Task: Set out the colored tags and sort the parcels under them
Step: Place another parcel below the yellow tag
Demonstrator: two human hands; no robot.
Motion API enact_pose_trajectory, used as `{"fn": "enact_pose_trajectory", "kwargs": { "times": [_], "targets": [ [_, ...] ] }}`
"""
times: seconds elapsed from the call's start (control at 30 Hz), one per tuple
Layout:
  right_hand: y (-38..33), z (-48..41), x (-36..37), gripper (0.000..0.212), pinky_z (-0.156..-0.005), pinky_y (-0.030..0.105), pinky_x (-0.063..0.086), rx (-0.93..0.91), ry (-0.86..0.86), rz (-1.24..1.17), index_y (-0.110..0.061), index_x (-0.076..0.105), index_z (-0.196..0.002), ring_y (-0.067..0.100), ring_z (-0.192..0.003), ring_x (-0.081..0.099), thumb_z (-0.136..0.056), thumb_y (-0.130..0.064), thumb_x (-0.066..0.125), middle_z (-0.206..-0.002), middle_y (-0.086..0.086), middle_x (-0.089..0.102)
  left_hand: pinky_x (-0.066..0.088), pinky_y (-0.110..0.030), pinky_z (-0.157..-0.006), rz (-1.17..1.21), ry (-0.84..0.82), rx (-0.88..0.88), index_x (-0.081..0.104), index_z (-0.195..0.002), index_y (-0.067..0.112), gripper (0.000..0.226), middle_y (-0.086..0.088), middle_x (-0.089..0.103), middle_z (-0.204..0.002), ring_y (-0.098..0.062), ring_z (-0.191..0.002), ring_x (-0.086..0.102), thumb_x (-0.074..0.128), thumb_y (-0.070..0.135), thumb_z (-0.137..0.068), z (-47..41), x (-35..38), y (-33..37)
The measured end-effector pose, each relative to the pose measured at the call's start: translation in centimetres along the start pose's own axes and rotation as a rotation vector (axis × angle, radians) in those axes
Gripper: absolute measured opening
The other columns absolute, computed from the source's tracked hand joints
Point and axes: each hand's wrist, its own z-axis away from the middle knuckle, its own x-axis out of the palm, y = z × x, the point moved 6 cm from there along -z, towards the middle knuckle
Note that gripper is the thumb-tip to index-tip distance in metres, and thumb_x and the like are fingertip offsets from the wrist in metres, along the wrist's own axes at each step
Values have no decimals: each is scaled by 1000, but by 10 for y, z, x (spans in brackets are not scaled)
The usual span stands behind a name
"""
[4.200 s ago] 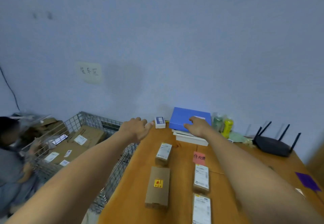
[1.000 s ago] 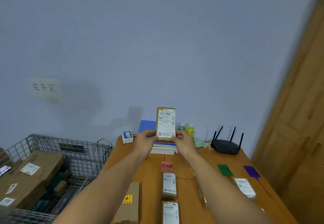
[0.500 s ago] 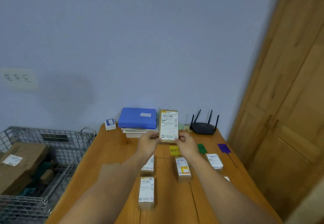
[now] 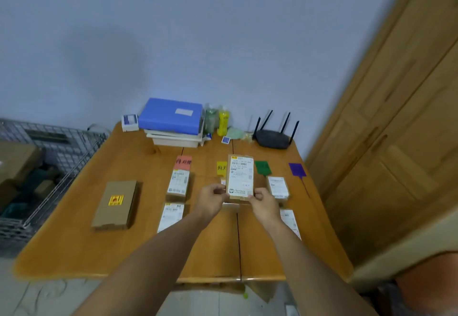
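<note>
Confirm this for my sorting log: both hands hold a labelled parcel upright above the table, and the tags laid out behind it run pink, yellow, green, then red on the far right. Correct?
Not quite. The head view shows the far-right tag is the purple tag, not red. The rest holds: the left hand and right hand hold the labelled parcel upright above the table, with the pink tag, yellow tag and green tag in that order.

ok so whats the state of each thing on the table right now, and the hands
held parcel: upright, label facing camera, off the table
left hand: gripping the parcel's lower left edge
right hand: gripping its lower right corner
red tag: flat, two parcels below it
yellow tag: flat, partly hidden
green tag: flat, parcels below it
purple tag: flat, nothing under it
brown box: lying flat, apart at left
</note>
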Motion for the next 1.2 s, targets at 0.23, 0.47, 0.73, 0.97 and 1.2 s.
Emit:
{"fn": "enact_pose_trajectory", "kwargs": {
  "times": [0.23, 0.47, 0.73, 0.97, 1.2],
  "targets": [
    [91, -15, 22, 17, -78, 27, 51, 128, -122, 54, -22, 64, -116, 15, -102, 65, -99, -23, 60, -118, -4, 71, 50, -22, -72, -41, -15, -139, 73, -111, 12, 20, 2, 73, -102, -17, -95, 67, 70, 5, -92, 3, 40, -83],
    [155, -24, 56, 23, -80, 24, 46, 218, -210, 52, -13, 64, -121, 15, -103, 62, -99, -16, 60, -123, 2, 69, 57, -32, -84, -94, 5, -246, 73, -101, 7, 15, -6, 75, -101, -23, -96, 69, 76, 4, -87, -6, 55, -158],
    [208, -23, 86, 30, -85, 25, 49, 311, -262, 46, -14, 58, -130, 23, -120, 61, -100, -18, 61, -133, 5, 64, 56, -39, -97, -121, 25, -380, 73, -114, 16, 28, 0, 75, -112, -20, -106, 68, 78, 17, -86, -5, 64, -218],
    [207, -31, 87, 29, -90, 29, 52, 277, -279, 75, -18, 59, -128, 22, -119, 62, -100, -22, 61, -133, 3, 65, 54, -42, -103, -118, 61, -364, 74, -122, 14, 31, 1, 75, -119, -20, -111, 67, 73, 19, -92, -4, 66, -218],
    [198, -28, 80, 31, -83, 25, 52, 265, -314, 123, -19, 58, -133, 14, -103, 57, -105, -28, 50, -131, 3, 64, 54, -38, -102, -146, 33, -401, 71, -127, 14, 32, -1, 72, -125, -21, -116, 64, 69, 23, -96, -3, 61, -207]
  ]
}}
